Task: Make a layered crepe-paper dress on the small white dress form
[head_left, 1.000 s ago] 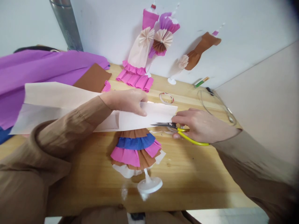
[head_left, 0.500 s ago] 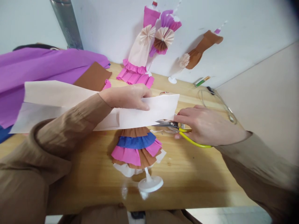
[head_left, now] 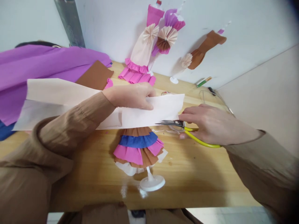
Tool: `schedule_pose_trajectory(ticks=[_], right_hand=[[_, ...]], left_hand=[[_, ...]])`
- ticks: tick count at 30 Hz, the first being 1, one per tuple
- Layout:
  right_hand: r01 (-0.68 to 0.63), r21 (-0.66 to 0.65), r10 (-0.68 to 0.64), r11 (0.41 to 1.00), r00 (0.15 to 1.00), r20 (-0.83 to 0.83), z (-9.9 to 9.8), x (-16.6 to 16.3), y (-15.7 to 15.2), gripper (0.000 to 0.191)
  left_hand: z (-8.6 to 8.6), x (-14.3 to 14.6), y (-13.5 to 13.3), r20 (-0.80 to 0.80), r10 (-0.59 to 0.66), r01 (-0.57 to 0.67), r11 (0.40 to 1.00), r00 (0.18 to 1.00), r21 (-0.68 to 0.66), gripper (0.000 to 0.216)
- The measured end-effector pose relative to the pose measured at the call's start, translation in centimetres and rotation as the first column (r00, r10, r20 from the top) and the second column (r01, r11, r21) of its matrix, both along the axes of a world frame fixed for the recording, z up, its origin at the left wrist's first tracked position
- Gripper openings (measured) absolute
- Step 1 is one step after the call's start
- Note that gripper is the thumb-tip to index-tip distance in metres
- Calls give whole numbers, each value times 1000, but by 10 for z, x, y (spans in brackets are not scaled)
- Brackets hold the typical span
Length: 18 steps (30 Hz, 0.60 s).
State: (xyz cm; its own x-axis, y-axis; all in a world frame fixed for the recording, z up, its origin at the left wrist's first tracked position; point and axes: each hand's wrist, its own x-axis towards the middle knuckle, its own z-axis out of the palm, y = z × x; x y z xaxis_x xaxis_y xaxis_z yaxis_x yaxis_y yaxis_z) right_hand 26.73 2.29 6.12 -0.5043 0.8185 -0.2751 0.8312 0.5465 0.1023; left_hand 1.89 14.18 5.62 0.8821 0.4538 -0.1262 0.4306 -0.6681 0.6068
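Observation:
My left hand (head_left: 134,95) pinches a long sheet of white crepe paper (head_left: 161,109), thumb on top and fingers behind it. The sheet runs left under my forearm. In my right hand (head_left: 205,124) is a pair of scissors (head_left: 201,142) with yellow handles, the dark blades nearly together at the paper's lower right edge. Whether the blades bite into the paper I cannot tell. Below the sheet lies a small tiered paper dress (head_left: 137,140) in brown, blue, pink and white on a stand with a white round base (head_left: 152,183); the sheet covers its upper part.
Purple crepe paper (head_left: 51,62) and a brown piece (head_left: 95,74) lie at the left, near a grey bottle (head_left: 70,23). Against the wall stand several paper dresses, one pink and cream (head_left: 142,49), one brown (head_left: 206,48). A cable (head_left: 220,99) lies at the right.
My right hand has shifted slightly right with the scissors, and the paper's right end now reaches a little further right. The whole view has also moved slightly.

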Motion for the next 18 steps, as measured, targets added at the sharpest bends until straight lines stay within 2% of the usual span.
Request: schedule_pose_trajectory(ticks=[7, 13, 18], right_hand=[[-17, -27, 16, 1000, 1000, -19, 1, -7, 4, 39], [36, -94, -34, 995, 999, 28, 5, -22, 7, 35], [7, -58, -8, 998, 1000, -27, 3, -23, 7, 40]], left_hand=[[5, 2, -7, -28, 29, -30, 999, 999, -34, 48], [4, 2, -7, -18, 40, -41, 996, 999, -80, 46], [3, 2, -5, -14, 28, -29, 994, 1000, -102, 47]])
